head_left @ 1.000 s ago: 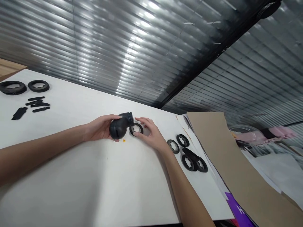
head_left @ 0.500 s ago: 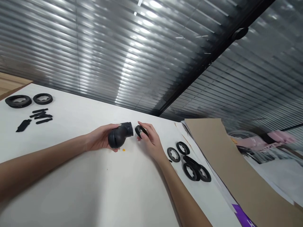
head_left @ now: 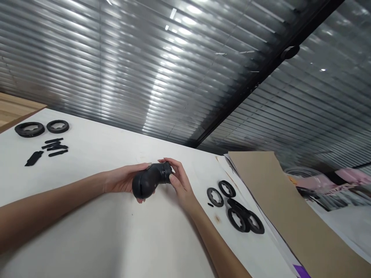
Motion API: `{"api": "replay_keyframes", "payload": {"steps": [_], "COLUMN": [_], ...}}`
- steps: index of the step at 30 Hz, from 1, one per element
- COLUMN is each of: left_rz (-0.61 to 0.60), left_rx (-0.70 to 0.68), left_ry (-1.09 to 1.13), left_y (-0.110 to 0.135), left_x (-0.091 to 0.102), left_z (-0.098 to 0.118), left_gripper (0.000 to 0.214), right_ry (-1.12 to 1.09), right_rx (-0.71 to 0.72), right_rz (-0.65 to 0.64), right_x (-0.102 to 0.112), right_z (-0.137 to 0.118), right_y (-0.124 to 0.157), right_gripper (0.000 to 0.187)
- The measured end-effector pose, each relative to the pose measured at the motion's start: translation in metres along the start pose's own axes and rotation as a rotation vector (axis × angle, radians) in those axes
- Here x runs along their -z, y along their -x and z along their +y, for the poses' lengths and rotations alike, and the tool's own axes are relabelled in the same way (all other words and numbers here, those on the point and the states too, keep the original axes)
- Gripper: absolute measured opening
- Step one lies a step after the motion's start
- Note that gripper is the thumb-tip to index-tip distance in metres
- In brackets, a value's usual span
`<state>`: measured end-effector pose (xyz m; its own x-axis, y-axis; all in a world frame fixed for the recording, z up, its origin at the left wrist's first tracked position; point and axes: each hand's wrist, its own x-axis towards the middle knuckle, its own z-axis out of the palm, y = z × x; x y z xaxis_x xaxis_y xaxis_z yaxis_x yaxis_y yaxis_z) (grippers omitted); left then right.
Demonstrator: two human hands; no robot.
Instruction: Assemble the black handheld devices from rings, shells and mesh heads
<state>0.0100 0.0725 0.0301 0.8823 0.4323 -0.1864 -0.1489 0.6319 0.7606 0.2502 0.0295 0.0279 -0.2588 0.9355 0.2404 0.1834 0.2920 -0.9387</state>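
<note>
From the head cam, the person has a black plastic elbow fitting point(head_left: 148, 180) held in both hands, just over a white table point(head_left: 95, 224) near the middle of the shot. The left hand point(head_left: 123, 178) cups the rounded end in a closed, snug wrap, with the left forearm point(head_left: 52, 206) stretched long across from the left. The right hand point(head_left: 180, 184) comes in from the lower right, wrist bent, in a narrow pinch on the ribbed open end. My guess is the step in hand is seating something on that end, but I can't tell from here if a ring is on it. If so, the next move calls for even pressure around the rim. Black star-cut rings point(head_left: 215, 197) lie off to the right, and black strips point(head_left: 55, 146) sit at upper left.
</note>
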Motion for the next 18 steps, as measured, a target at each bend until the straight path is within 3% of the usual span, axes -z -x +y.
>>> {"api": "replay_keyframes", "payload": {"steps": [8, 14, 18], "left_rz": [0.029, 0.033, 0.012], "left_rx": [0.035, 0.035, 0.039], "left_ry": [0.034, 0.015, -0.049], "left_y": [-0.0036, -0.0053, -0.0051], "left_x": [0.0029, 0.0068, 0.0056], "left_z": [-0.0006, -0.0032, -0.0045], "left_gripper": [0.062, 0.059, 0.065], "right_ry": [-0.026, 0.060, 0.094], "right_rx": [0.004, -0.048, -0.161], "right_rz": [-0.006, 0.182, 0.214], "right_x": [0.0033, 0.0036, -0.0006], "right_z": [0.0016, 0.0072, 0.0061], "right_y": [-0.0022, -0.0078, -0.0102], "right_gripper": [0.047, 0.044, 0.051]}}
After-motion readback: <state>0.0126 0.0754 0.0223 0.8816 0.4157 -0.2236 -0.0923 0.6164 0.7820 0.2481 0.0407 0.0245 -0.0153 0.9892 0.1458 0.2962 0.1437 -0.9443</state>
